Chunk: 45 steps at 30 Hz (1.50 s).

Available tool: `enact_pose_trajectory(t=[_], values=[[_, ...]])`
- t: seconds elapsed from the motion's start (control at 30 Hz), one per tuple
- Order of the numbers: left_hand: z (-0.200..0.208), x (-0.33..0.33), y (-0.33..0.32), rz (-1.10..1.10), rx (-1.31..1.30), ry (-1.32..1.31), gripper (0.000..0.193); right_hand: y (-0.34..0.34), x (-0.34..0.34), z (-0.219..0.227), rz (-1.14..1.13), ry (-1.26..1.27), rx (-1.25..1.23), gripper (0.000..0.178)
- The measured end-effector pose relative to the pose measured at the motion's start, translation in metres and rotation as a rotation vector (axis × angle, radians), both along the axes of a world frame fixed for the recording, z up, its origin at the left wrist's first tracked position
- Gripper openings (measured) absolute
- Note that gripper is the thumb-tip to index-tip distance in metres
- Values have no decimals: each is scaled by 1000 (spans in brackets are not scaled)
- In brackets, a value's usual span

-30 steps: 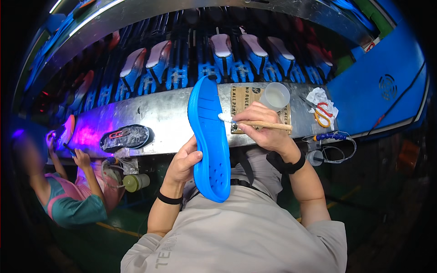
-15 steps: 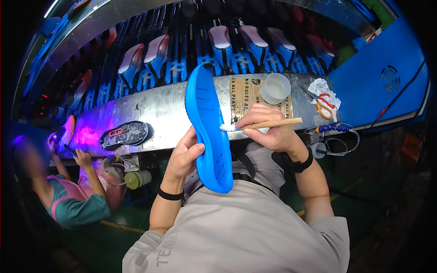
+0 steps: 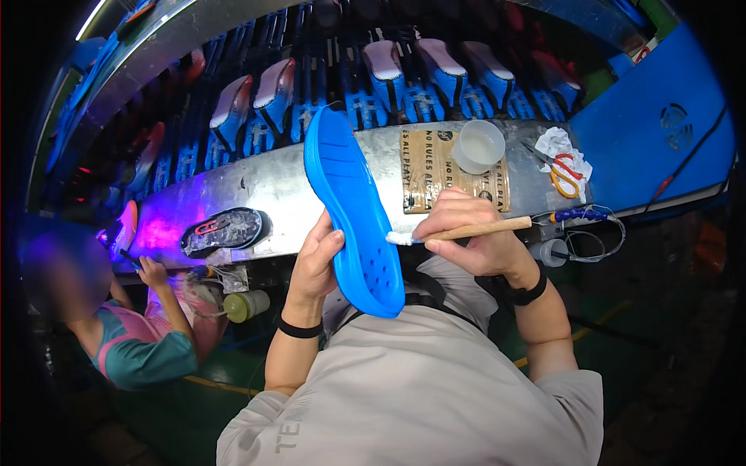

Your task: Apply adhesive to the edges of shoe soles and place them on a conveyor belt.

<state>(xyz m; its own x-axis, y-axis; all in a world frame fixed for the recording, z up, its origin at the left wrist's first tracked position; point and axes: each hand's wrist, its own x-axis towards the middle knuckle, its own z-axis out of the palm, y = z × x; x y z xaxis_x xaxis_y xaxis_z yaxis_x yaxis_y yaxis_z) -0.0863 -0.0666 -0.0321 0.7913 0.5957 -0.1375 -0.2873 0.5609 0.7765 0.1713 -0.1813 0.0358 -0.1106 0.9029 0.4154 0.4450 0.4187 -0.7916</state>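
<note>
Sole of blue rubber, held upright on its long axis above my lap, its toe end rising toward the metal bench and its heel end low near my chest. My left hand grips the sole from its left edge, fingers curled behind it and thumb on the near rim. My right hand is closed around a wooden-handled brush, held nearly level, with the white bristle tip touching the right edge of the sole just above the perforated heel area. On the bench beyond my right hand stands a white cup on a taped brown cardboard sheet; to its right lie orange-handled scissors on a crumpled white cloth. At the left of the bench a dark sole rests under violet light. Behind the bench, shoes on blue holders stand in a row. At lower left another person, in a teal and pink top, reaches a hand up to the bench edge.
</note>
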Motion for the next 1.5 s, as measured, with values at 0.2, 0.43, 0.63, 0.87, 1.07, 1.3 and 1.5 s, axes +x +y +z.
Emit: enact_pose_trajectory(t=[0.2,0.43,0.63,0.87,1.07,1.3,1.5], values=[[13,-2,10,43,98,37,69,-13,6,-9,-254,322,105,16],[138,11,108,155,451,-203,56,-22,3,-46,-439,597,28,16],[281,80,293,432,440,-216,38,-20,-7,-64,-408,609,-69,16],[290,42,437,837,1545,1533,39,-22,-2,-85,-440,680,-155,17],[279,-14,519,549,1591,2083,39,-16,10,-95,-492,546,-188,15],[281,-35,512,477,2160,1778,20,0,23,-81,-424,409,-139,15],[307,-44,417,392,2310,959,24,-3,45,-58,-587,260,-13,16]])
